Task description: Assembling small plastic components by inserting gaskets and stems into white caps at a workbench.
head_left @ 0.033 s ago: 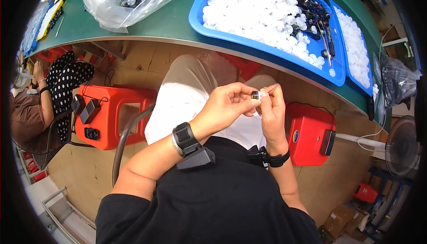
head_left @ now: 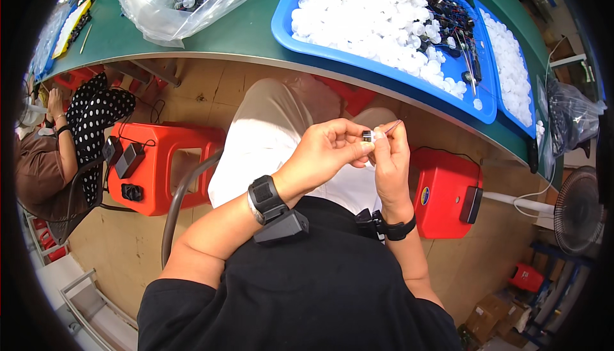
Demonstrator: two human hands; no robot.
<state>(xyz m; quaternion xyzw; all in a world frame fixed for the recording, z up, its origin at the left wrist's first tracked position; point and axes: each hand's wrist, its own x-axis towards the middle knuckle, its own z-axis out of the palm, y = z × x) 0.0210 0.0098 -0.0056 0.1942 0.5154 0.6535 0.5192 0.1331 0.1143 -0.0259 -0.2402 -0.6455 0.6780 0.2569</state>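
Observation:
Over my lap, my left hand (head_left: 323, 153) pinches a small black and silver part (head_left: 366, 136) between thumb and fingertips. My right hand (head_left: 391, 159) meets it from the right, its fingertips against the part, and holds a thin metal pin (head_left: 394, 124) that sticks up to the right. Both wrists wear black bands, and the left one carries a black device (head_left: 276, 218). Beyond my knees, a blue tray (head_left: 281, 28) on the green table (head_left: 243, 41) is heaped with small white caps (head_left: 364, 15) and some dark wired parts (head_left: 448, 12).
A second blue tray (head_left: 527, 127) of white caps lies at the right, and a clear plastic bag (head_left: 160, 12) of parts at the left. Red stools (head_left: 166, 159) (head_left: 441, 191) stand beside my legs. A person in a dotted top (head_left: 96, 114) sits at the left. A fan (head_left: 579, 213) stands at the right.

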